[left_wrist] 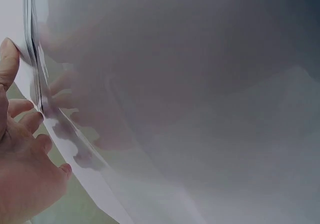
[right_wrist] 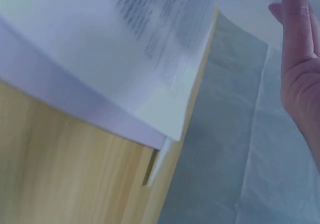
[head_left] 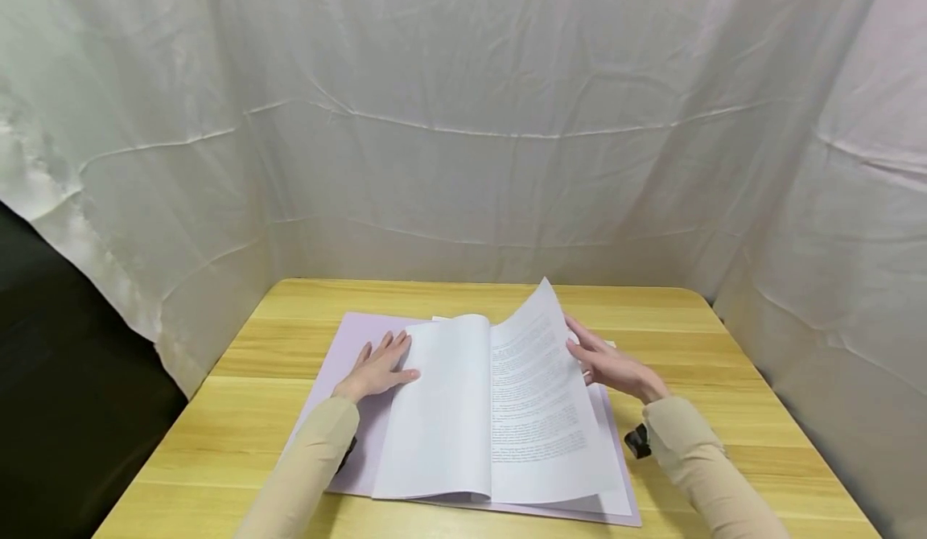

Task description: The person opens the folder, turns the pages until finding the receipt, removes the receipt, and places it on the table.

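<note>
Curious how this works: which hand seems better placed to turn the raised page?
Probably the right hand: it is at the outer edge of the raised page, while the left hand is at the opposite pages.

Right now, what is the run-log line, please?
left hand: touches blank page | right hand: at edge of raised printed page | lilac folder: underneath

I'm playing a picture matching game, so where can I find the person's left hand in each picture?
Head view: left hand is below and left of the middle, at the left side of the white pages.
Left wrist view: along the left edge, mostly in the lower half.
Right wrist view: not in it; that's the right hand at the upper right.
Shared landmark: white paper shows in all three.
</note>
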`<action>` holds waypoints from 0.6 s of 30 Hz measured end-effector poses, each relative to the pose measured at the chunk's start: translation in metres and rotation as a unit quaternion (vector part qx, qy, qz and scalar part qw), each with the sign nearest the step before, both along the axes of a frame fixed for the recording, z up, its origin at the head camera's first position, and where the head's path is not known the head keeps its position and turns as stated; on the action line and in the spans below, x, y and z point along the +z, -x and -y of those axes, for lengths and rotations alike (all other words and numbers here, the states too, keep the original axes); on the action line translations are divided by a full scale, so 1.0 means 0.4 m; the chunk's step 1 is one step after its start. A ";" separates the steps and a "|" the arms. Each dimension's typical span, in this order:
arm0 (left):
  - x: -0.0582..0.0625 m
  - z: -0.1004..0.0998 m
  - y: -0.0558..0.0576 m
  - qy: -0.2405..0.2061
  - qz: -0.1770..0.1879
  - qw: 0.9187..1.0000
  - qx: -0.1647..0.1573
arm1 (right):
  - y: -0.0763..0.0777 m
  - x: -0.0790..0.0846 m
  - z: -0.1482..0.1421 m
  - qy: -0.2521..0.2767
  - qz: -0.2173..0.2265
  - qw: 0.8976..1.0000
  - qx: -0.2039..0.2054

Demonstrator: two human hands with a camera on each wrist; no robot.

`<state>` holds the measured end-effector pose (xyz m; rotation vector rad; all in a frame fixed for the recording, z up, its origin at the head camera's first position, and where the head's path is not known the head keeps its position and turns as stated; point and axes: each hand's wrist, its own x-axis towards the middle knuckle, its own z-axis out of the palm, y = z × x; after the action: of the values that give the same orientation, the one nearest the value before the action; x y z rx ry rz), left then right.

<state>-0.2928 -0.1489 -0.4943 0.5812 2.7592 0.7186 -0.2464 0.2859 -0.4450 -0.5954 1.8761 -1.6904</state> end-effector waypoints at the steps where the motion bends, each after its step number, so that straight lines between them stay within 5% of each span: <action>1: 0.000 0.000 0.000 -0.004 0.001 1.000 0.000 | 0.000 0.003 0.005 0.021 0.002 1.000 0.016; 6: -0.001 0.000 0.001 -0.017 0.004 1.000 -0.001 | 0.001 0.015 0.025 0.076 0.009 0.995 0.065; 18: 0.011 -0.013 -0.008 -0.032 -0.012 0.999 -0.003 | -0.009 0.039 0.062 0.017 -0.018 0.998 0.050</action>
<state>-0.2898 -0.1437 -0.4899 0.6153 2.7631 0.8058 -0.2430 0.2612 -0.4292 -0.7261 1.8125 -1.6605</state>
